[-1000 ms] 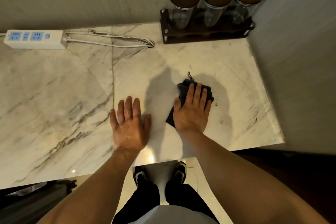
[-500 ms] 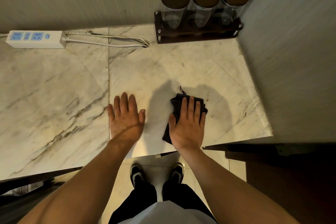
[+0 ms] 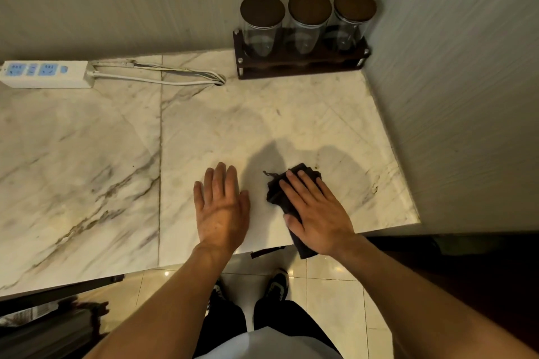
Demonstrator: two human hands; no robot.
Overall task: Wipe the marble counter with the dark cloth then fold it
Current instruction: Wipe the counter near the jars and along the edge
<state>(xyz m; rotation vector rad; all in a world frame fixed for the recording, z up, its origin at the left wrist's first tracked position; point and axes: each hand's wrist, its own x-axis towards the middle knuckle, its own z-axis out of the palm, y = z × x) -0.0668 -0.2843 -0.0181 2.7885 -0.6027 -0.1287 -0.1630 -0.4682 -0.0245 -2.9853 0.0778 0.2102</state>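
The dark cloth (image 3: pixel 274 192) lies bunched on the marble counter (image 3: pixel 87 160) near the front edge, with one end hanging over that edge. My right hand (image 3: pixel 316 213) lies flat on top of the cloth, fingers spread and pointing up-left, pressing it to the stone. My left hand (image 3: pixel 220 208) rests palm down on the bare marble just left of the cloth, fingers together, holding nothing. A thin loop of thread sticks out of the cloth's upper left corner.
A dark wooden rack (image 3: pixel 300 63) with three glass jars stands in the back right corner. A white power strip (image 3: pixel 43 74) and its cable (image 3: pixel 163 77) lie along the back wall. A wall (image 3: pixel 466 96) bounds the counter on the right. Tiled floor and my shoes show below.
My right hand has drawn the cloth back toward the counter's front edge and turned its fingers to the left. One end of the cloth now hangs over the edge. The left hand stays flat.
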